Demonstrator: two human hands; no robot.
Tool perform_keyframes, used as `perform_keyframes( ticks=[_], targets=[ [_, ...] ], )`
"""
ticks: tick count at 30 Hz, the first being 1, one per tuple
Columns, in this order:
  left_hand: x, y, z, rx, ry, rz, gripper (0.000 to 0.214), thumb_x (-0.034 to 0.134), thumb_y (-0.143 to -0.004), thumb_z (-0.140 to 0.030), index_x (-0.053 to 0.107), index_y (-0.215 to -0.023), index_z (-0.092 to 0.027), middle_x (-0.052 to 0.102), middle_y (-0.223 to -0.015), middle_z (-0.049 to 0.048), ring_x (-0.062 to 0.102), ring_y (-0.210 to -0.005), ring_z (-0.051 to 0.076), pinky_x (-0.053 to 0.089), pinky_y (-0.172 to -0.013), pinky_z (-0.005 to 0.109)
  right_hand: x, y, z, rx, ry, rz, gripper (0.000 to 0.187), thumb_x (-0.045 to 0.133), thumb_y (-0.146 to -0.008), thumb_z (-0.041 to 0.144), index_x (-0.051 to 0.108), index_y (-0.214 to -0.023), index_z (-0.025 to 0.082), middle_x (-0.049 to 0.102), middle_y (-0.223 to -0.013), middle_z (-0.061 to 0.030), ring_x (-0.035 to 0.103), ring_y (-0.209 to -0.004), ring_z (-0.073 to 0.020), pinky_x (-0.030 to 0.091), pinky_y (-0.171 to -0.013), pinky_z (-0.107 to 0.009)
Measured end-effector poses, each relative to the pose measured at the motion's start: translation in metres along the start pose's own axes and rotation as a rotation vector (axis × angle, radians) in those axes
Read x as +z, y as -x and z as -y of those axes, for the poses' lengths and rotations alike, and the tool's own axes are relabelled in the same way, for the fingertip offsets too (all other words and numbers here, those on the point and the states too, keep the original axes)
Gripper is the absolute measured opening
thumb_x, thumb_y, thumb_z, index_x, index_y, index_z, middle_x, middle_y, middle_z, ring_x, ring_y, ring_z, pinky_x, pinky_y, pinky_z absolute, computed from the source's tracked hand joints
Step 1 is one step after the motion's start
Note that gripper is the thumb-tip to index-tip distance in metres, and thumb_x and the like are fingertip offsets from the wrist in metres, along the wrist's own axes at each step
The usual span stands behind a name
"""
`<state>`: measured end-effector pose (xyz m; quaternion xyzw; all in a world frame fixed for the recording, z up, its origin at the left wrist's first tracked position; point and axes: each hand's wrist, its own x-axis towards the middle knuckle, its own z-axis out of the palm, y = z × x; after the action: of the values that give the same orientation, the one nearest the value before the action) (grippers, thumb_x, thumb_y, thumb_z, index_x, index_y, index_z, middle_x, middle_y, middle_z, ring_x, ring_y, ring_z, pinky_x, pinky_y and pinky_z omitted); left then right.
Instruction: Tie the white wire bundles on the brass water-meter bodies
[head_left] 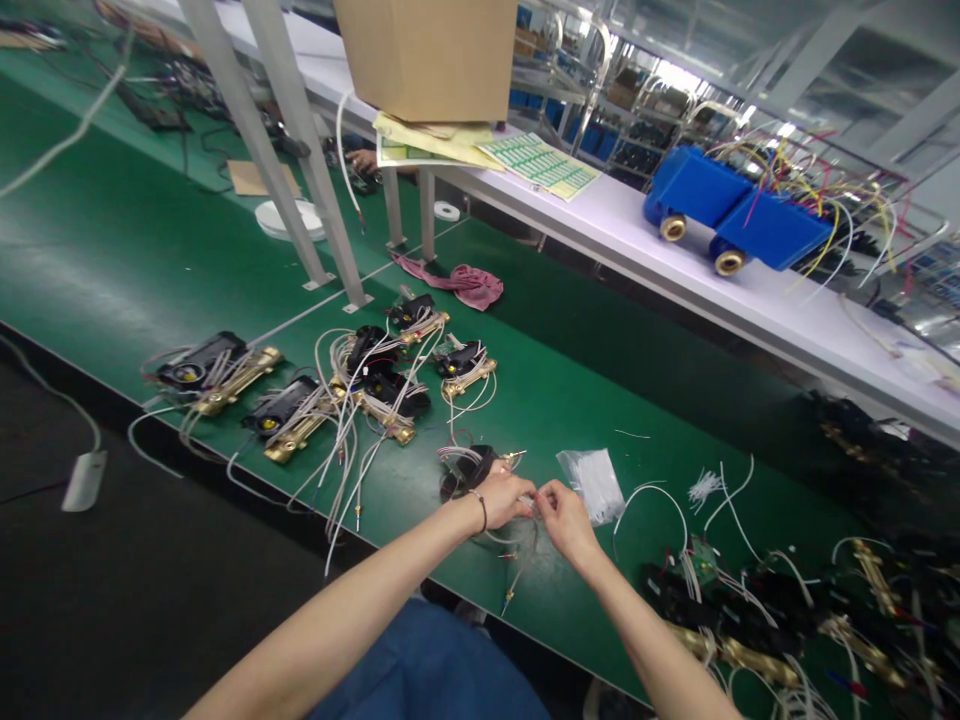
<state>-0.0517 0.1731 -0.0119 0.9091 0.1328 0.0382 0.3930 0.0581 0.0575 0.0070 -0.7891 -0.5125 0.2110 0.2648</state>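
Observation:
My left hand (504,497), a dark band at its wrist, is closed in a pinch on a grey cable (534,545) of a black and brass meter unit (474,467). Fingertip to fingertip with it, my right hand (564,518) is pinched too. Whatever the right fingers hold is too small to make out. The meter unit lies on the green bench, partly hidden behind my left hand. Brass-tipped probe leads (510,597) trail toward the bench's front edge. Just beyond my right hand lies a clear plastic bag (596,482) with white contents.
Several wired meter units (300,425) lie to the left, and more units (750,650) crowd the right. White ties (703,488) sit near loose cables. A pink cloth (476,286) lies by metal posts. The raised shelf (622,235) carries blue units (772,225) and a cardboard box (427,60).

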Motion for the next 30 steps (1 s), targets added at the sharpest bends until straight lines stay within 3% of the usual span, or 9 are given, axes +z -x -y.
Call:
perform_keyframes(
  ticks=[2, 4, 9, 13, 15, 20, 22, 25, 30],
  targets=[
    [0.001, 0.0, -0.003, -0.012, 0.014, -0.028, 0.019, 0.063, -0.071, -0.033, 0.059, -0.086, -0.021, 0.067, -0.073, -0.0017, 0.058, -0.078, 0.017, 0.024, -0.091, 0.038, 0.006, 0.0, -0.004, 0.177, -0.146, 0.034, 0.024, 0.041, -0.081, 0.024, 0.056, -0.064, 0.014, 0.055, -0.052, -0.0007, 0.048, -0.045, -0.0117, 0.036, -0.043, -0.021],
    [0.0, 0.0, -0.003, -0.013, 0.024, -0.009, 0.016, 0.063, -0.071, -0.032, 0.059, -0.082, -0.021, 0.067, -0.072, -0.002, 0.058, -0.077, 0.017, 0.023, -0.092, 0.039, 0.005, 0.004, -0.007, 0.189, -0.162, 0.046, 0.027, 0.039, -0.083, 0.026, 0.058, -0.068, 0.013, 0.056, -0.054, -0.0009, 0.047, -0.043, -0.0111, 0.036, -0.042, -0.021],
    [-0.001, -0.005, 0.003, 0.019, 0.012, 0.058, 0.014, 0.066, -0.068, -0.032, 0.06, -0.073, -0.021, 0.065, -0.067, -0.0028, 0.058, -0.075, 0.017, 0.025, -0.089, 0.038, -0.023, 0.015, -0.008, -0.364, 0.319, 0.068, 0.027, 0.042, -0.083, 0.017, 0.052, -0.108, 0.018, 0.057, -0.104, -0.0102, 0.053, -0.091, -0.0212, 0.043, -0.075, -0.034],
    [0.0, -0.007, 0.001, 0.035, -0.048, 0.092, 0.016, 0.067, -0.067, -0.035, 0.061, -0.071, -0.021, 0.063, -0.06, -0.0028, 0.058, -0.07, 0.017, 0.027, -0.088, 0.037, -0.038, 0.011, -0.004, -0.631, 0.643, 0.248, 0.018, 0.04, -0.083, 0.011, 0.055, -0.091, 0.017, 0.057, -0.082, -0.0082, 0.05, -0.081, -0.0218, 0.041, -0.073, -0.035],
    [-0.001, -0.006, -0.002, 0.045, -0.078, 0.097, 0.018, 0.067, -0.067, -0.036, 0.06, -0.074, -0.021, 0.064, -0.061, -0.002, 0.059, -0.07, 0.018, 0.028, -0.088, 0.038, -0.035, 0.007, -0.002, -0.588, 0.603, 0.282, 0.015, 0.041, -0.082, 0.011, 0.054, -0.082, 0.017, 0.055, -0.076, -0.0065, 0.05, -0.075, -0.02, 0.04, -0.071, -0.033],
    [-0.001, -0.001, -0.005, 0.122, -0.15, 0.062, 0.049, 0.063, -0.07, -0.023, 0.042, -0.113, -0.013, 0.068, -0.072, 0.0025, 0.06, -0.079, 0.021, 0.024, -0.092, 0.041, -0.007, 0.002, 0.002, 0.018, 0.147, 0.271, 0.026, 0.035, -0.083, 0.016, 0.053, -0.063, 0.014, 0.051, -0.057, -0.0018, 0.046, -0.051, -0.0119, 0.037, -0.054, -0.024],
    [0.0, 0.002, -0.002, 0.149, -0.19, 0.043, 0.056, 0.059, -0.072, -0.019, 0.033, -0.12, -0.011, 0.068, -0.076, 0.0046, 0.06, -0.084, 0.022, 0.022, -0.093, 0.042, 0.001, 0.004, 0.003, 0.108, 0.098, 0.282, 0.034, 0.029, -0.084, 0.016, 0.052, -0.059, 0.014, 0.046, -0.047, 0.0009, 0.041, -0.041, -0.0099, 0.034, -0.046, -0.022],
    [0.002, 0.005, 0.004, 0.152, -0.17, 0.034, 0.059, 0.057, -0.073, -0.019, 0.027, -0.123, -0.01, 0.068, -0.078, 0.005, 0.06, -0.086, 0.022, 0.023, -0.093, 0.041, -0.004, 0.01, 0.004, 0.083, 0.117, 0.249, 0.029, 0.03, -0.086, 0.019, 0.056, -0.075, 0.013, 0.053, -0.056, -0.0015, 0.049, -0.05, -0.0128, 0.039, -0.053, -0.025],
    [0.002, 0.003, 0.006, 0.162, -0.14, 0.047, 0.064, 0.059, -0.073, -0.023, 0.026, -0.125, -0.006, 0.068, -0.074, 0.0054, 0.06, -0.086, 0.022, 0.024, -0.093, 0.04, -0.024, 0.017, 0.007, -0.37, 0.526, 0.29, 0.019, 0.04, -0.084, 0.018, 0.054, -0.097, 0.015, 0.058, -0.089, -0.012, 0.052, -0.085, -0.0237, 0.039, -0.076, -0.036]
  ],
)
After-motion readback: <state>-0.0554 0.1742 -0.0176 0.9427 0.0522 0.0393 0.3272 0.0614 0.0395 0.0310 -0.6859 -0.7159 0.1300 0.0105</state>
